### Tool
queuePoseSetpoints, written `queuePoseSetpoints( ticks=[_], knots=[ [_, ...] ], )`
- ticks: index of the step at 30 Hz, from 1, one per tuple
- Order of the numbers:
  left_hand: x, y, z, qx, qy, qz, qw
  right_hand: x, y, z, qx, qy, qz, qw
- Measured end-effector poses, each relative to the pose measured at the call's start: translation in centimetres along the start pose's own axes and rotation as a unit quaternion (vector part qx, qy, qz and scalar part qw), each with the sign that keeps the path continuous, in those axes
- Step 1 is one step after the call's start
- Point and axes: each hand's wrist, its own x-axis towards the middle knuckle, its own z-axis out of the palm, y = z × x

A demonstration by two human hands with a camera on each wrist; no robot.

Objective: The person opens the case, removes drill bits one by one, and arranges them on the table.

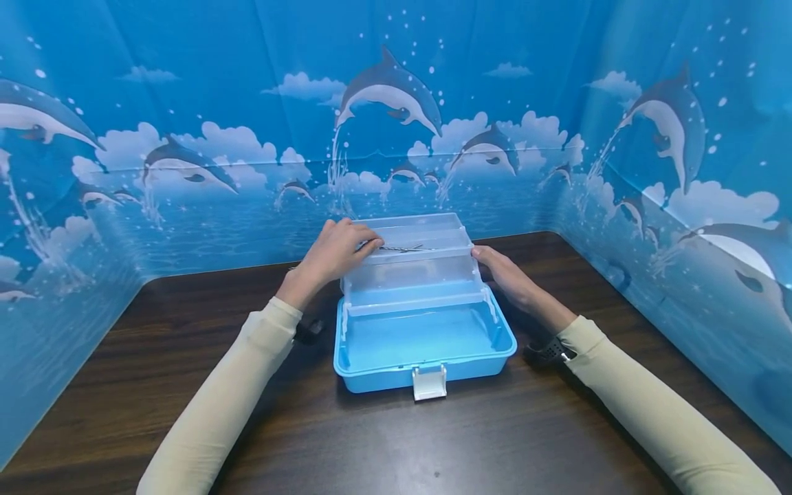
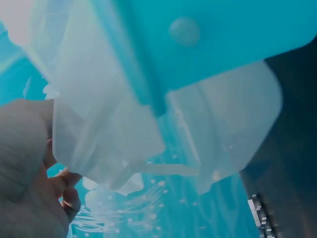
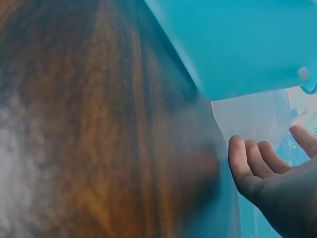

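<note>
In the head view a light-blue tool box [image 1: 421,337] stands unfolded, its white latch [image 1: 430,383] hanging in front. Its clear fold-out trays [image 1: 411,271] rise in steps at the back. At the left end of the top tray, my left hand [image 1: 337,251] bends its fingers over the rim and pinches a thin dark metal piece [image 1: 405,249], whose kind is unclear. My right hand [image 1: 510,275] touches the right end of that tray. In the right wrist view its fingers [image 3: 255,156] are loosely bent beside the box. The left fingertips are partly hidden behind clear plastic in the left wrist view.
The box rests on a dark wood table [image 1: 396,447]. A blue dolphin-print curtain [image 1: 247,137] stands along the back and both sides. Dark wrist bands [image 1: 547,350] sit at both cuffs, near the box's sides.
</note>
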Motion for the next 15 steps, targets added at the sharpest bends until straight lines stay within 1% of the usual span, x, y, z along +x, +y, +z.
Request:
queuePoseSetpoints(
  ticks=[2, 4, 6, 9, 11, 15],
  knots=[
    [0.6, 0.0, 0.1, -0.002, -0.001, 0.014, 0.9999, -0.2, 0.3, -0.1, -0.003, 0.002, 0.002, 1.0000],
    [1.1, 0.1, 0.2, -0.007, -0.010, 0.032, 0.9994, -0.4, 0.7, 0.0, -0.003, 0.000, 0.005, 1.0000],
    [1.5, 0.1, 0.3, -0.003, -0.023, 0.042, 0.9988, -0.5, 1.0, 0.2, -0.001, -0.002, 0.006, 1.0000],
    [1.8, 0.2, 0.1, 0.012, -0.037, 0.043, 0.9983, -0.4, 0.9, 0.5, 0.001, -0.001, 0.006, 1.0000],
    [1.9, 0.3, -0.2, 0.016, -0.042, 0.037, 0.9983, -0.2, 0.5, 0.6, 0.000, 0.002, 0.004, 1.0000],
    [2.1, 0.2, -0.8, 0.004, -0.048, 0.022, 0.9986, 0.0, -0.3, 0.4, -0.004, 0.007, 0.008, 0.9999]
  ],
)
